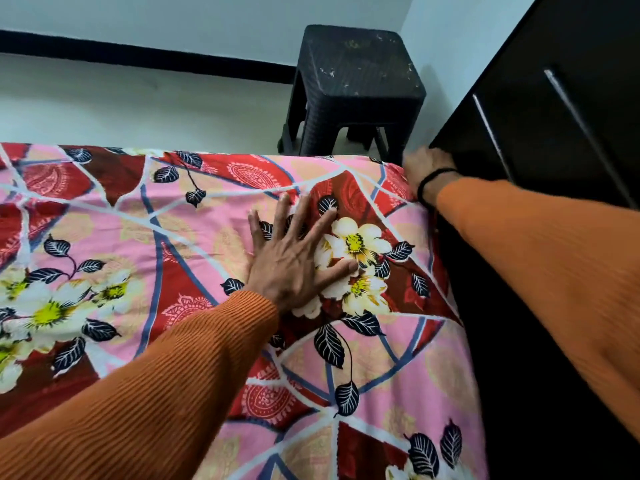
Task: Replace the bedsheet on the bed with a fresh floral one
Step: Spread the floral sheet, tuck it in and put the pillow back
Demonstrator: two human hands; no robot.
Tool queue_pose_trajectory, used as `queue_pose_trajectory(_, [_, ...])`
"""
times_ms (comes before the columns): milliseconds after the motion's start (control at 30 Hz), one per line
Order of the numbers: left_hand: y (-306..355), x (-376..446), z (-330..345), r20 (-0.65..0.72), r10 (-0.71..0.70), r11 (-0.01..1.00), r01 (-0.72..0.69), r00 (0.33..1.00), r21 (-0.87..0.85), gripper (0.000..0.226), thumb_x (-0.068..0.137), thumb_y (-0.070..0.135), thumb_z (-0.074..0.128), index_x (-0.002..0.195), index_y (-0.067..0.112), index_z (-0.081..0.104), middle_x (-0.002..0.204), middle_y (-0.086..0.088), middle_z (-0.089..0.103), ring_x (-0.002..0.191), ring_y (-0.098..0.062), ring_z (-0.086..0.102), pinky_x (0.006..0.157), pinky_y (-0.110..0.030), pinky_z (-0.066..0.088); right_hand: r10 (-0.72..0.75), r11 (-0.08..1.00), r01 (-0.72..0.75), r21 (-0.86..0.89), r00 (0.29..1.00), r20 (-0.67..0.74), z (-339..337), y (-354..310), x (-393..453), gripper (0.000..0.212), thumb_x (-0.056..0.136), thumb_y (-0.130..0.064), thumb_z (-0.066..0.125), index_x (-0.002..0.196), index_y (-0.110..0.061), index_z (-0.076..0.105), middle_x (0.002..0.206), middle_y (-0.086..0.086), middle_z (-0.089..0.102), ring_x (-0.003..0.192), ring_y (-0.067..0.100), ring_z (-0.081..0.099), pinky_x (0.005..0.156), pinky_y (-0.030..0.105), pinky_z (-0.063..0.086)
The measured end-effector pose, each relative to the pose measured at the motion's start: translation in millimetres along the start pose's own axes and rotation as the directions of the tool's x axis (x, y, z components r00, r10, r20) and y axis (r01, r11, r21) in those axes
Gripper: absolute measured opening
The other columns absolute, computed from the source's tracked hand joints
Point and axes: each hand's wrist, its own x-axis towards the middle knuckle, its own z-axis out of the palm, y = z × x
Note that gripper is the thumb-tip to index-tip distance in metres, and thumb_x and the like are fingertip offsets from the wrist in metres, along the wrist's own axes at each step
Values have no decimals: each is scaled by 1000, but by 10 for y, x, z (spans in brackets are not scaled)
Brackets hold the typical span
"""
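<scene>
I see the floral sheet (214, 237) already spread over the bed. My left hand (294, 258) lies flat on it, fingers (277, 216) splayed apart, pinning the cloth. My right hand (424, 168) reaches over the far corner beside the dark wardrobe (554, 116); I cannot tell how its fingers lie. I'd hold the top taut and tuck that corner down evenly. No containers show; a black stool (360, 84) stands beyond.

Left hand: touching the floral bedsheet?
Touching. The head view shows the left hand lying flat with spread fingers on the floral bedsheet.
</scene>
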Motion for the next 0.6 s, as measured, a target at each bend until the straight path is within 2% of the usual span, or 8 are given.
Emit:
queue_pose_trajectory(67, [-4, 18, 42, 27, -13, 1000, 12, 1000, 10, 98, 76, 100, 13, 158, 50, -9, 167, 5, -26, 152, -28, -31, 115, -73, -11, 132, 958, -148, 245, 988, 80, 206, -57, -87, 36, 102, -8, 40, 129, 5, 61, 130, 28, 61, 121, 44, 60, 95, 44, 51])
queue_pose_trajectory(133, [6, 24, 37, 32, -22, 1000, 22, 999, 13, 98, 75, 100, 13, 157, 50, -11, 166, 4, -29, 150, -28, -33, 114, -72, -13, 282, 778, -355, 518, 935, 217, 355, -46, -77, 35, 102, -12, 48, 129, 6, 61, 134, 28, 59, 125, 43, 57, 100, 43, 48])
queue_pose_trajectory(200, [7, 29, 41, 28, -24, 999, 24, 999, 32, 98, 76, 100, 11, 157, 50, -12, 166, 3, -29, 150, -29, -33, 113, -73, -13, 356, 483, -515, 708, 854, 379, 443, -61, -38, 40, 99, -25, 57, 128, 2, 63, 136, 22, 61, 125, 37, 58, 104, 39, 48])
queue_pose_trajectory(233, [7, 24, 47, 23, -24, 999, 23, 999, 44, 98, 76, 100, 11, 157, 49, -12, 166, 3, -29, 150, -29, -33, 113, -73, -13, 350, 287, -560, 777, 816, 459, 502, -80, -18, 42, 98, -32, 55, 126, -1, 64, 135, 18, 62, 125, 34, 60, 106, 39, 48])
queue_pose_trajectory(300, [9, 9, 52, 10, -24, 998, 23, 1000, 54, 98, 77, 99, 10, 157, 49, -12, 167, 2, -28, 151, -29, -33, 113, -73, -11, 219, -76, -585, 807, 780, 586, 613, -128, -60, 45, 97, -49, 49, 110, -12, 70, 126, 13, 69, 116, 31, 66, 106, 41, 50])
queue_pose_trajectory(333, [9, 4, 56, 10, -24, 998, 24, 1000, 54, 97, 77, 99, 9, 157, 49, -13, 167, 2, -28, 151, -29, -33, 114, -73, -11, 148, -188, -589, 786, 774, 615, 664, -145, -138, 51, 96, -60, 47, 101, -15, 71, 115, 11, 74, 104, 28, 71, 99, 40, 55])
queue_pose_trajectory(433, [27, 8, 73, -2, -20, 998, 20, 1000, 67, 97, 77, 99, 7, 157, 48, -14, 166, 0, -28, 151, -30, -32, 114, -73, -10, -81, -300, -616, 729, 777, 624, 708, -113, -411, 68, 97, -73, 37, 94, -15, 72, 94, 8, 77, 78, 23, 75, 72, 30, 59])
queue_pose_trajectory(600, [33, 7, 116, -43, -9, 999, 11, 999, 52, 96, 79, 98, 10, 158, 48, -10, 168, -2, -25, 152, -31, -29, 115, -74, -8, -239, -473, -570, 671, 817, 525, 858, -101, -557, 76, 96, -74, 36, 112, -10, 71, 106, 15, 75, 85, 28, 74, 73, 34, 62])
